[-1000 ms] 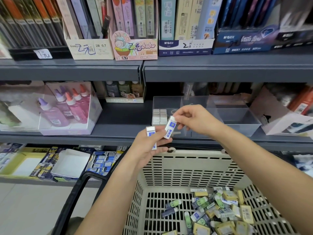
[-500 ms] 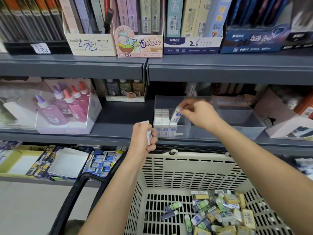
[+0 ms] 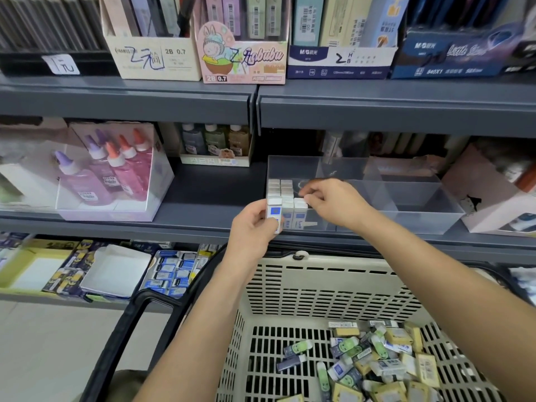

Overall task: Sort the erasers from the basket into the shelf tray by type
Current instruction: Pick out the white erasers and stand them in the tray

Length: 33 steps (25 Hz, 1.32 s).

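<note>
A clear divided shelf tray (image 3: 417,221) stands on the middle shelf. Its left compartment holds rows of upright white erasers with blue sleeves (image 3: 282,190). My left hand (image 3: 252,230) holds one such white-and-blue eraser (image 3: 274,211) upright just in front of the tray's left corner. My right hand (image 3: 333,203) reaches into the left compartment, its fingertips pinched on the top of an eraser (image 3: 300,203) standing in the front row. Below, the beige basket (image 3: 322,288) holds a mixed pile of erasers (image 3: 374,358): yellow, green-faced and blue-sleeved ones.
A clear box of glue bottles (image 3: 113,175) sits left of the tray; a white carton (image 3: 493,195) sits right of it. The upper shelf edge (image 3: 377,108) hangs just above the tray. The basket's black handle (image 3: 121,338) curves at lower left.
My right hand carried its eraser from in front of the tray into the left compartment and set it upright in the front row. My left hand rose to the tray's corner with its eraser.
</note>
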### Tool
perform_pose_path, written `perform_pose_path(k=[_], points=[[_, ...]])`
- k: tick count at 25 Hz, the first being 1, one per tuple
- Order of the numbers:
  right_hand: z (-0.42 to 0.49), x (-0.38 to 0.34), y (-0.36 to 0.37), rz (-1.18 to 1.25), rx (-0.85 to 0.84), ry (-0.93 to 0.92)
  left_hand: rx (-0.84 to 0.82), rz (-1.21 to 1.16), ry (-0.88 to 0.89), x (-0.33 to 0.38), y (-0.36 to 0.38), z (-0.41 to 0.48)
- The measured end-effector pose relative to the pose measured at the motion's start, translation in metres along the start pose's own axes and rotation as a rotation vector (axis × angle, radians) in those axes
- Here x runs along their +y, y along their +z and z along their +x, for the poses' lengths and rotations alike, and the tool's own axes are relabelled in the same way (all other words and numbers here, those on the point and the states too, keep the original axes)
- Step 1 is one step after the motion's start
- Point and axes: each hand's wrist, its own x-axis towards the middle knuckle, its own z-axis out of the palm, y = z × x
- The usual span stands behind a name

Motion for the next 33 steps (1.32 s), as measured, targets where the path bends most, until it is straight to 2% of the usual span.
perform_pose_path(k=[3,4,6,8,10,14,16,19,25,29,33], points=[[-0.009,-0.005,-0.005,0.113,0.164,-0.065,-0.007,-0.007,-0.005,-0.001,0.002,-0.001],[-0.014,-0.008,-0.007,0.218,0.164,-0.102,-0.009,0.002,0.002,0.000,0.003,0.000],[-0.024,-0.016,-0.010,0.320,0.056,-0.158,-0.020,0.029,0.017,0.000,0.006,0.000],[-0.028,-0.017,-0.011,0.289,-0.025,-0.168,-0.033,0.037,0.039,0.000,0.008,0.000],[-0.026,-0.014,-0.019,0.293,-0.021,-0.153,0.010,0.064,0.097,0.000,0.007,0.000],[-0.008,-0.002,-0.041,0.295,0.170,-0.058,0.237,0.298,0.180,-0.003,-0.003,0.008],[0.002,0.002,-0.039,0.194,0.203,-0.011,0.224,0.380,0.144,-0.007,-0.003,0.011],[0.012,0.002,-0.022,0.023,0.113,0.003,0.164,0.454,0.126,-0.012,-0.002,0.012],[0.016,0.006,0.001,-0.136,-0.011,-0.058,0.148,0.434,0.152,-0.016,-0.007,0.016],[0.013,0.009,0.001,-0.109,-0.011,-0.055,0.148,0.450,0.157,-0.015,-0.004,0.012],[-0.006,0.009,-0.006,0.095,0.097,-0.045,0.258,0.377,0.188,-0.008,0.002,-0.002]])
